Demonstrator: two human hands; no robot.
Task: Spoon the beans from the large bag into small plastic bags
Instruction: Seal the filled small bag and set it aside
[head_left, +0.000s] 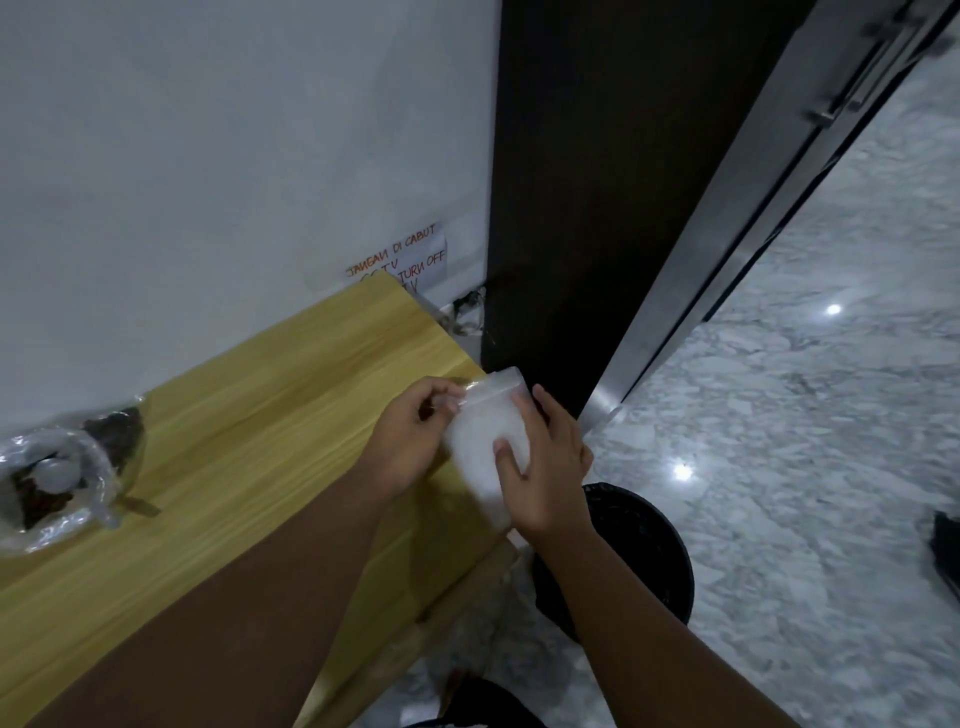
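Note:
A small clear plastic bag (485, 441) with a zip strip along its top is held over the right end of the wooden table (249, 426). My left hand (415, 436) pinches the bag's top left corner. My right hand (545, 467) grips the bag's right side, thumb across its front. The bag looks empty. The large bag of dark beans (57, 478) stands open at the far left of the table, with a pale spoon (52, 475) resting inside it.
A white wall with a handwritten paper note (405, 260) backs the table. A dark door frame (561, 208) and metal door (753, 208) stand to the right. A black round bin (639, 551) sits on the marble floor beside the table's end.

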